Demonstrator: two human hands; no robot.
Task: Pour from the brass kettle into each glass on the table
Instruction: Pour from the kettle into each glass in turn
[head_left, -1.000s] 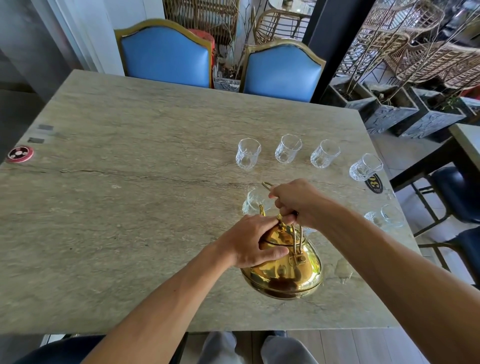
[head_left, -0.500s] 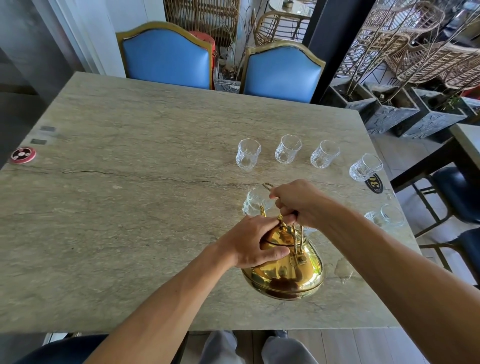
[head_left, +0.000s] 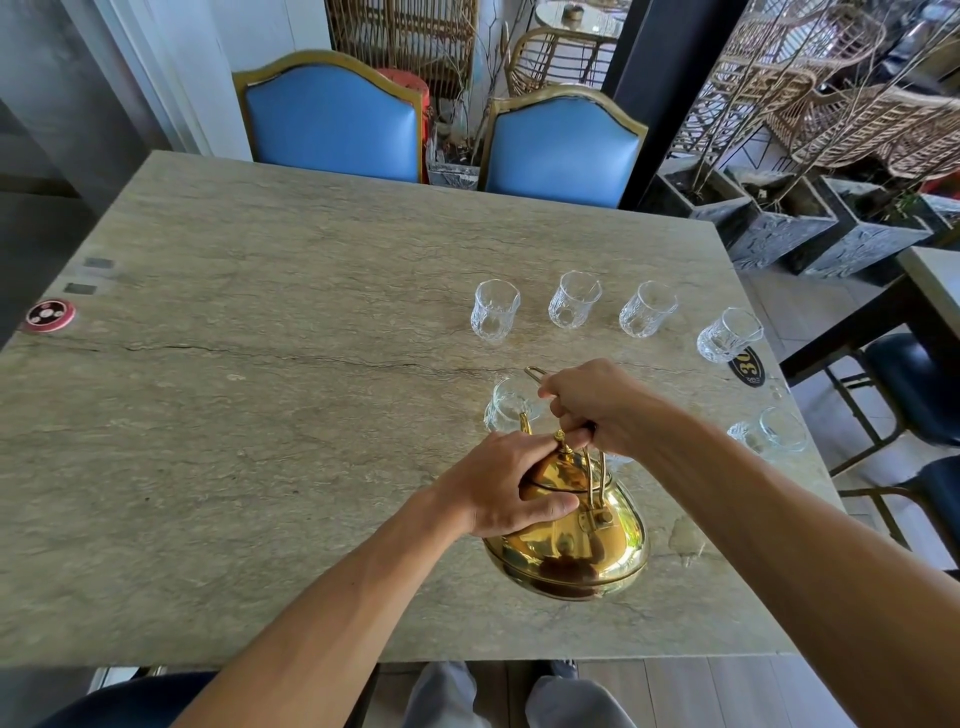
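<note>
The brass kettle (head_left: 571, 540) hangs tilted forward above the stone table (head_left: 260, 441), its spout over a near glass (head_left: 506, 405). My right hand (head_left: 597, 405) grips the kettle's handle from above. My left hand (head_left: 504, 483) presses on the lid and shoulder of the kettle. Several cut-glass tumblers stand beyond: one (head_left: 494, 310), a second (head_left: 574, 300), a third (head_left: 648, 309) and another (head_left: 728, 334) at the right. One more glass (head_left: 774, 431) sits near the right edge. A further glass behind my right wrist is mostly hidden.
Two blue chairs (head_left: 332, 117) (head_left: 563, 145) stand at the far side. A red round disc (head_left: 49, 315) lies at the left edge. A black oval number tag (head_left: 746, 368) is by the right edge. A wet patch (head_left: 685, 535) marks the table beside the kettle.
Almost nothing has moved; both hands keep the same hold and the kettle stays tilted over the near glass.
</note>
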